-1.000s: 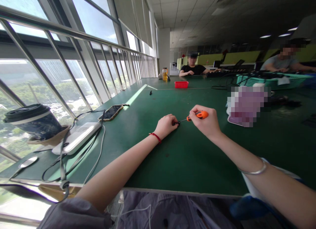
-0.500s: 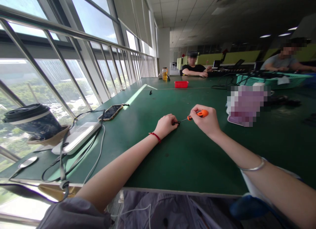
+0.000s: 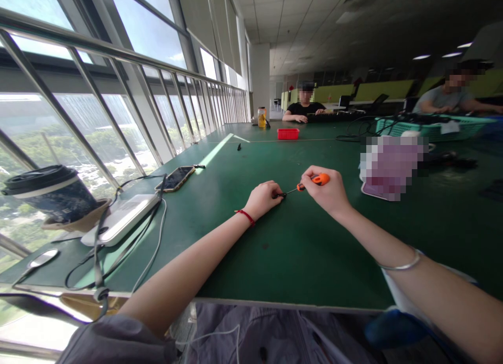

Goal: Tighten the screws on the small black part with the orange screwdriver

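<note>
My left hand (image 3: 264, 199) rests on the green table (image 3: 243, 264), its fingers closed around a small black part (image 3: 280, 195) that they mostly cover. Its exact kind is too small to tell. In my right hand (image 3: 328, 191) is a screwdriver (image 3: 319, 179) with an orange and black handle. The fingers wrap round the handle, and the thin metal shaft slants down to the left. Its tip meets the black part at my left fingertips.
To the left stand a lidded paper cup (image 3: 51, 194), a white power bank (image 3: 121, 220) with cables and a phone (image 3: 177, 178). Farther off are a red box (image 3: 288, 134), a jar (image 3: 262, 117) and a green basket (image 3: 436, 128). Two people sit beyond.
My hands and the screwdriver hold almost the same pose. Across the table, the person in black has lowered their hands and shifted them left.
</note>
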Available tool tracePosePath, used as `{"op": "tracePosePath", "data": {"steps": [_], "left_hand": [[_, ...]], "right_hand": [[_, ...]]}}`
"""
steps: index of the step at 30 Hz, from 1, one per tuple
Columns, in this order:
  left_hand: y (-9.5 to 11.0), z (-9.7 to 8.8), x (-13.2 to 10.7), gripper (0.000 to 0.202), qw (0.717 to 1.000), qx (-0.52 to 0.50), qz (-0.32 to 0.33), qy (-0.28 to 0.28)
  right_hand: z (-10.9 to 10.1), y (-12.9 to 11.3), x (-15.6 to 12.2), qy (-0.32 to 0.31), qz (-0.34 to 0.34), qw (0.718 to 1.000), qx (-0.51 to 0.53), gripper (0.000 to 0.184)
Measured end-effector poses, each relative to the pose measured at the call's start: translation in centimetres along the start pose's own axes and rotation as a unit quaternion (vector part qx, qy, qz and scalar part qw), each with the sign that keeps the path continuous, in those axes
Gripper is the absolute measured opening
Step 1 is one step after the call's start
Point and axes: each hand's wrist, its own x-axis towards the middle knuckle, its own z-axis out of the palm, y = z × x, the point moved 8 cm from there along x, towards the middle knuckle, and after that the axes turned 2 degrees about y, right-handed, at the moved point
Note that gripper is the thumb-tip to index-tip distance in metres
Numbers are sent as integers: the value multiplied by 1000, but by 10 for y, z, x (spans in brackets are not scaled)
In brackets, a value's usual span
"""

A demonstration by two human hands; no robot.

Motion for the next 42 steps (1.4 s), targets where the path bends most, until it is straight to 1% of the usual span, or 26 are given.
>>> {"op": "tracePosePath", "data": {"steps": [7,10,13,16,19,22,24,27,29,32,36,38,41,42], "left_hand": [[-3,2,1,8,1000,-14,13,-6],[-2,1,1,8,1000,-16,21,-5],[-1,1,0,8,1000,-16,25,-6],[-1,1,0,9,1000,-12,21,-11],[0,1,0,10,1000,-6,17,-16],[1,0,0,9,1000,-3,19,-16],[1,0,0,9,1000,-5,21,-14],[2,-1,-1,9,1000,-6,20,-12],[3,-1,-1,8,1000,-5,17,-11],[3,-1,-1,8,1000,-3,17,-13],[2,0,-1,8,1000,-5,20,-14],[2,0,-1,8,1000,-5,19,-13],[2,-1,-1,8,1000,-4,17,-13],[2,-1,-1,8,1000,-3,17,-13]], "right_hand": [[-1,-2,0,3,4,1000,12,18],[-5,-1,0,25,14,1000,8,14],[-7,1,-1,43,13,999,4,20],[-5,0,-1,31,7,999,-6,25],[-3,-1,-1,19,11,999,-35,20],[1,-2,-1,-5,15,999,-31,21],[0,-2,-2,-1,15,1000,-24,19],[-2,0,-2,17,15,1000,-21,30],[-2,-1,-1,17,9,999,-25,35],[-2,-3,-1,6,12,999,-38,28],[1,-6,-2,-2,3,1000,-24,19],[0,-6,-3,8,-5,1000,-25,24],[-2,-5,-2,25,-14,999,-37,38],[-3,-4,-2,30,-13,999,-42,39]]}}
